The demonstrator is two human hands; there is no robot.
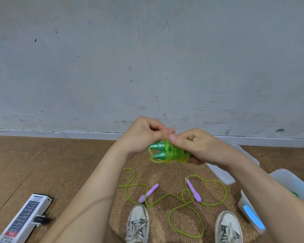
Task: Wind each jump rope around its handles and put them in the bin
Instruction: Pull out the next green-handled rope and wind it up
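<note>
The wall fills the upper half of the view, and the brown floor the lower half. At the right a translucent bin is cut off by the frame edge and crossed by the right forearm. A bit of green shows inside it, too small to identify. Its flat lid lies beyond that arm, partly hidden by it. At the lower left a white printed box runs out of frame, and its lettering is too blurred to read. Two grey shoes are clipped by the bottom edge.

The second jump rope lies loose on the floor between shoes and hands, its thin green cord in open loops. Its two purple handles lie well apart.

The green jump rope is held in the air above that one. The right grip is clamped on its wound bundle, thumb over the top and fingers beneath. This hand hides the butt ends of the two green handles, whose tapered ends point left, side by side. The left grip pinches the cord at the top of the coils, touching the right thumb. How that strand ends inside the pinch cannot be made out.
</note>
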